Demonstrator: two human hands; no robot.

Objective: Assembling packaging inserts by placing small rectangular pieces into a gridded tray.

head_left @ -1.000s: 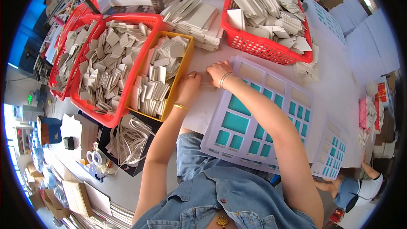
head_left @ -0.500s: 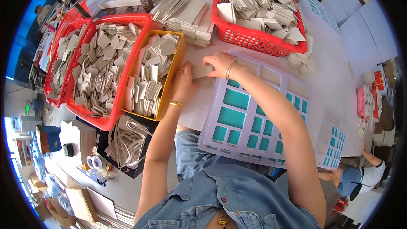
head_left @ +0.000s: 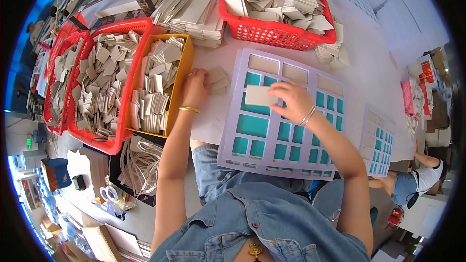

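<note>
Pinching a pale card (head_left: pixel 258 95) at one end, the nearly closed right hand (head_left: pixel 291 101) holds it leftward, lengthwise, over the lavender panel (head_left: pixel 231 116); the farther left hand (head_left: pixel 195 90) shows indeterminate grip.

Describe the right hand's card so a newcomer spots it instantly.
On the table, find the large lavender panel with turquoise windows. Over its upper-left part, the right hand pinches a pale rectangular card. Unlike the cards lying near the left hand, this one is held over the panel.
</note>
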